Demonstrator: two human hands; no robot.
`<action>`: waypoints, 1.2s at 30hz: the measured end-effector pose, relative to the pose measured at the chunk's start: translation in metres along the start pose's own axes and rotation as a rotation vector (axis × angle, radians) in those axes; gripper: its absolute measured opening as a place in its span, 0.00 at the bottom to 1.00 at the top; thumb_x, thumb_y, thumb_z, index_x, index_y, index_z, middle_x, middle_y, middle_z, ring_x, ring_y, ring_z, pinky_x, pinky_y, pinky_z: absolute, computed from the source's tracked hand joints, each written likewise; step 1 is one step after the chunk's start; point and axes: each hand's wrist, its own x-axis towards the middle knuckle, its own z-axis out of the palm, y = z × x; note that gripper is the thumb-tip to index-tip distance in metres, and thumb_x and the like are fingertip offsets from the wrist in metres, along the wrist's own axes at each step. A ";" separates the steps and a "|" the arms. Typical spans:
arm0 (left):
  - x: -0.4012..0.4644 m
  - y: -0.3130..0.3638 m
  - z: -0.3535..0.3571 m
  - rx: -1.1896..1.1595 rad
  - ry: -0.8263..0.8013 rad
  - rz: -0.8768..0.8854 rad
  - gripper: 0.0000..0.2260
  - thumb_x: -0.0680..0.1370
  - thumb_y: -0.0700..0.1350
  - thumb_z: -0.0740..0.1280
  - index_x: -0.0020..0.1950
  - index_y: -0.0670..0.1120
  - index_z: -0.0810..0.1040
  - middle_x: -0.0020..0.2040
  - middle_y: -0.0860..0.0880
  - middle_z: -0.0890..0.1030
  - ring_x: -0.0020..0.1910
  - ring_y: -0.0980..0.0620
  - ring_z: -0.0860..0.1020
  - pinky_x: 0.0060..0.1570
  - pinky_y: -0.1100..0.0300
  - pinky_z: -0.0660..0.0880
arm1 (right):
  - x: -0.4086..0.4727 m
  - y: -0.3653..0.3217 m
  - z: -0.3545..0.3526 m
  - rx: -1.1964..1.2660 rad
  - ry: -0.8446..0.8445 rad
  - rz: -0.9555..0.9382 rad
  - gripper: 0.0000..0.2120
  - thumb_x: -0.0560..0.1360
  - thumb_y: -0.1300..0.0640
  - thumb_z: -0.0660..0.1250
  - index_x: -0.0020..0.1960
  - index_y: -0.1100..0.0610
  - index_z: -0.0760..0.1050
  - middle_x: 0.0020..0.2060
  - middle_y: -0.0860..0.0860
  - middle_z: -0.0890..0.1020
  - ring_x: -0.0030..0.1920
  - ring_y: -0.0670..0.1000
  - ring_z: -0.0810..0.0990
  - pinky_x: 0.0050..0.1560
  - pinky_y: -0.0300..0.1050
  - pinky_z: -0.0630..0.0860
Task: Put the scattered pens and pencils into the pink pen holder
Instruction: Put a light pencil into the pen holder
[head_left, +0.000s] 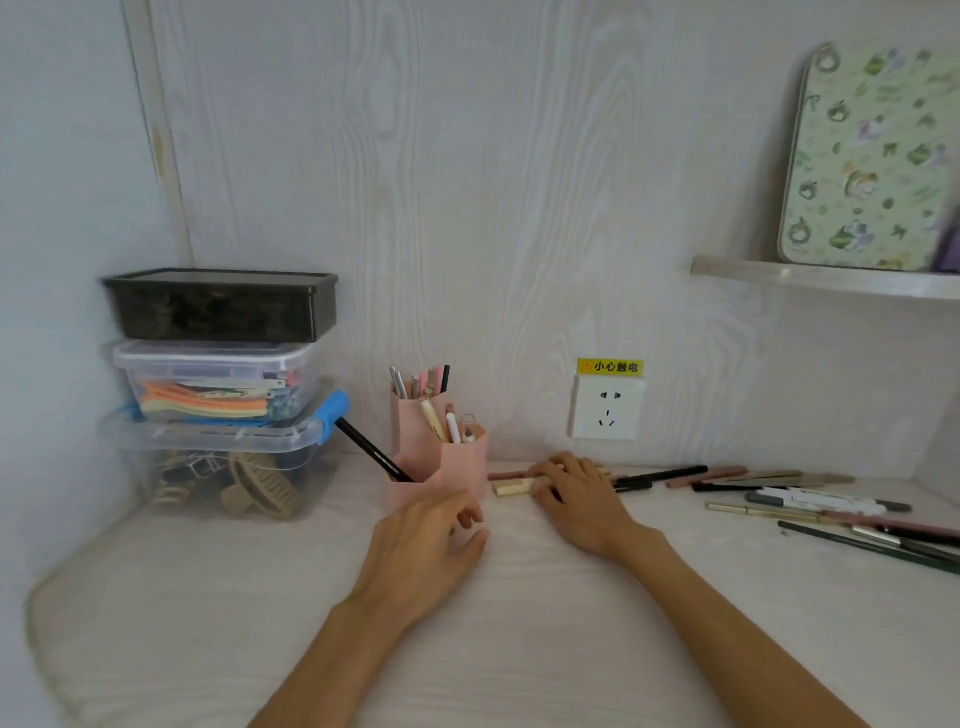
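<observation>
The pink pen holder (462, 462) stands on the desk near the wall. It has several compartments with pens upright in them, and a black pen (371, 449) leans out to the left. My left hand (431, 545) wraps the holder's low front compartment, thumb to the right. My right hand (579, 493) lies just right of the holder, palm down, its fingertips curled over a cream pen (511, 487). A brownish-pink pencil (506, 475) pokes out beside it. Several more scattered pens and pencils (810, 501) lie along the desk to the right.
A stack of three lidded plastic boxes (218, 395) fills the left corner. A wall socket (608, 408) sits behind my right hand. At the upper right a shelf (831, 278) carries a green patterned board (872, 161). A pale mat (208, 597) covers the desk.
</observation>
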 end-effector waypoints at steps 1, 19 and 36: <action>0.000 0.002 0.002 0.001 -0.006 0.017 0.06 0.76 0.57 0.63 0.51 0.59 0.74 0.47 0.63 0.73 0.44 0.65 0.70 0.39 0.74 0.63 | -0.006 0.003 -0.004 -0.006 -0.005 -0.006 0.14 0.80 0.49 0.54 0.63 0.49 0.69 0.62 0.50 0.70 0.63 0.53 0.66 0.65 0.49 0.62; 0.017 0.035 0.035 -0.130 -0.036 -0.171 0.05 0.76 0.48 0.66 0.51 0.57 0.75 0.49 0.58 0.76 0.47 0.60 0.72 0.37 0.69 0.68 | -0.049 0.010 -0.028 0.330 0.088 -0.056 0.14 0.70 0.60 0.65 0.54 0.50 0.76 0.52 0.46 0.78 0.55 0.46 0.72 0.59 0.42 0.68; 0.011 0.032 -0.057 -0.611 0.429 -0.190 0.04 0.73 0.42 0.71 0.45 0.50 0.84 0.39 0.54 0.84 0.39 0.56 0.82 0.40 0.72 0.74 | -0.036 -0.015 -0.014 0.182 0.046 -0.160 0.09 0.75 0.48 0.64 0.54 0.46 0.78 0.53 0.46 0.78 0.55 0.48 0.75 0.58 0.45 0.69</action>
